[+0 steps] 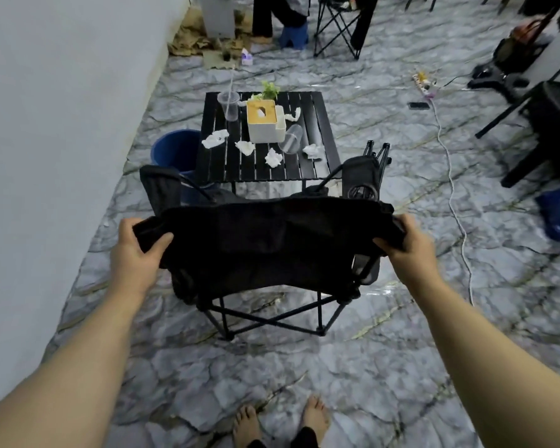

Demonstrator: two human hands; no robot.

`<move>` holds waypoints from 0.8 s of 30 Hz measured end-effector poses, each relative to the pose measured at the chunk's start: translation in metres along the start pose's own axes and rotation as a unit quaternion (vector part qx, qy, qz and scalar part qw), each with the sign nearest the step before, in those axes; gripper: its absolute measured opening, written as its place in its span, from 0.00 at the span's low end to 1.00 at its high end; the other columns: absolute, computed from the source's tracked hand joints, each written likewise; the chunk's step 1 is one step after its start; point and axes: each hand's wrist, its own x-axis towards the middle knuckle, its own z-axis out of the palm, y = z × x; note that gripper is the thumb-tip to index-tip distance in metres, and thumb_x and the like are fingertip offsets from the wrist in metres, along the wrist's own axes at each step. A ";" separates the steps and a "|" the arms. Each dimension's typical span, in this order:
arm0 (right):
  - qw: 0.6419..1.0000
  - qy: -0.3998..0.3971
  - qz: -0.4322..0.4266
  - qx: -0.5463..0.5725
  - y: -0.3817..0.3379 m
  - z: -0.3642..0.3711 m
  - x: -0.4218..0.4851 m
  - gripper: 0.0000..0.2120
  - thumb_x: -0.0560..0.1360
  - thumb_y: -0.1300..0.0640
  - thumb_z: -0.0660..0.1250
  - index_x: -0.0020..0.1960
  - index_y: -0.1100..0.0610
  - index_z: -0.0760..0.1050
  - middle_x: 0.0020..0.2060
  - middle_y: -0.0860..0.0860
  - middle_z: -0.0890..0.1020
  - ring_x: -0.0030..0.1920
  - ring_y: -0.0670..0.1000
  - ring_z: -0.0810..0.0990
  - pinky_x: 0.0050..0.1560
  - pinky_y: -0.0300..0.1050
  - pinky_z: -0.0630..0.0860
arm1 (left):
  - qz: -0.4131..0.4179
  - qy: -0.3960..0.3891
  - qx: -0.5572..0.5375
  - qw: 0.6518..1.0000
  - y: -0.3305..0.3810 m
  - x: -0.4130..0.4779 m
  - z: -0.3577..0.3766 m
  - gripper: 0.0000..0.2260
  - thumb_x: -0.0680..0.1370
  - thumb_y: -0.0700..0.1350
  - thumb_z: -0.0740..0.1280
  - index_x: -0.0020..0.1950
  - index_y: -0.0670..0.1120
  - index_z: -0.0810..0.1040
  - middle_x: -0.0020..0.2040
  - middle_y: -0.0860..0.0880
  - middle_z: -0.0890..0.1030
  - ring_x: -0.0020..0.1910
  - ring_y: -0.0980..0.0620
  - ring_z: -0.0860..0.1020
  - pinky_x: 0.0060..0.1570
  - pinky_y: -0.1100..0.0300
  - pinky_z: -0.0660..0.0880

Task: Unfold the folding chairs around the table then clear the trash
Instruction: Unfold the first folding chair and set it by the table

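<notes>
Containers first: the blue plastic bucket [175, 147] sits on the floor right against the left side of the low black slatted table [317, 124], and I can't tell what's in it from this angle. On the table there's a white tissue box with a wooden lid [265, 122], with a bit of white tissue poking out of the slot. A clear plastic cup with a straw [228, 105] stands upright at the far left corner and looks empty. A second clear plastic cup [291, 139] lies on its side just right of the box. Crumpled white tissues [214, 138] are scattered over the slats around the box.

Fingers: the left hand [133, 250] grips the top left corner of the black fabric folding chair [265, 247], thumb pressed on the near side and the other fingers curled over the top edge into the cloth. The right hand [408, 244] does the same at the top right corner, pinching a bunch of fabric.

The chair itself stands spread open on the marble-look floor at the near edge of the table, with its crossed legs down. A still-folded black chair [374, 163] stands upright by the table's near right corner.

Any print on this stuff is too small to read.
</notes>
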 end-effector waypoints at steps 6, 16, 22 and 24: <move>0.998 -0.017 0.063 0.028 0.023 0.014 -0.025 0.15 0.70 0.69 0.70 0.41 0.52 0.68 0.36 0.51 0.75 0.43 0.54 0.73 0.42 0.46 0.68 | -0.059 -0.076 -0.011 0.995 -0.033 -0.014 -0.012 0.15 0.72 0.41 0.71 0.50 0.46 0.66 0.44 0.44 0.75 0.46 0.47 0.74 0.45 0.53 0.71; 0.987 -0.066 0.102 0.101 0.026 0.006 -0.036 0.17 0.71 0.67 0.69 0.44 0.44 0.74 0.48 0.53 0.79 0.51 0.55 0.78 0.52 0.51 0.76 | -0.063 -0.125 -0.064 0.988 -0.036 -0.025 -0.033 0.14 0.72 0.34 0.70 0.44 0.54 0.73 0.44 0.54 0.77 0.45 0.57 0.76 0.41 0.75 0.72; 0.989 -0.059 0.134 0.024 0.041 0.016 -0.044 0.10 0.71 0.66 0.70 0.48 0.55 0.74 0.46 0.57 0.79 0.52 0.60 0.77 0.48 0.52 0.72 | -0.112 -0.149 0.012 0.982 -0.051 -0.034 -0.024 0.11 0.72 0.33 0.69 0.53 0.41 0.76 0.49 0.42 0.78 0.51 0.45 0.76 0.54 0.51 0.73; 0.989 -0.064 0.131 0.026 0.037 0.015 -0.042 0.12 0.72 0.65 0.69 0.50 0.51 0.74 0.49 0.55 0.79 0.53 0.59 0.77 0.52 0.55 0.74 | -0.108 -0.153 0.000 0.982 -0.049 -0.034 -0.027 0.14 0.72 0.33 0.69 0.56 0.41 0.76 0.53 0.42 0.78 0.53 0.46 0.76 0.56 0.54 0.71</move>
